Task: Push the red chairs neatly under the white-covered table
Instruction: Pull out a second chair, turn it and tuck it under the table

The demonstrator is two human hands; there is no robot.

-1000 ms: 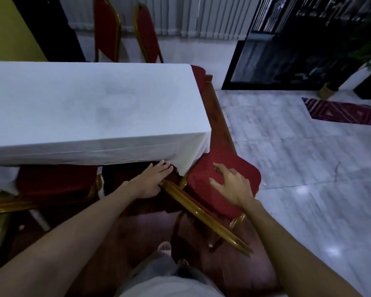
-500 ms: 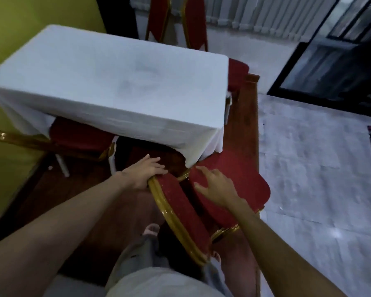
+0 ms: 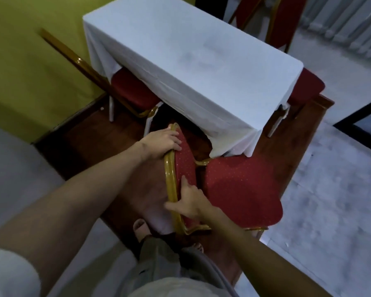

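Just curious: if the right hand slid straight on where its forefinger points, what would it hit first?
Probably the left hand, gripping the same red backrest farther along; the right hand touches that backrest. Depth unclear.

A yellow-green wall (image 3: 30, 61) stands left, brown wood flooring (image 3: 90, 133) meets pale marbled tiles (image 3: 330, 200), blinds (image 3: 341, 22) hang behind.

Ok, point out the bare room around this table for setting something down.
The whole tabletop is bare. Wood floor between the yellow wall and the chair back is free too. Crowded: the near corner, where left hand and right hand hold the chair back and its seat lies by the hanging cloth.
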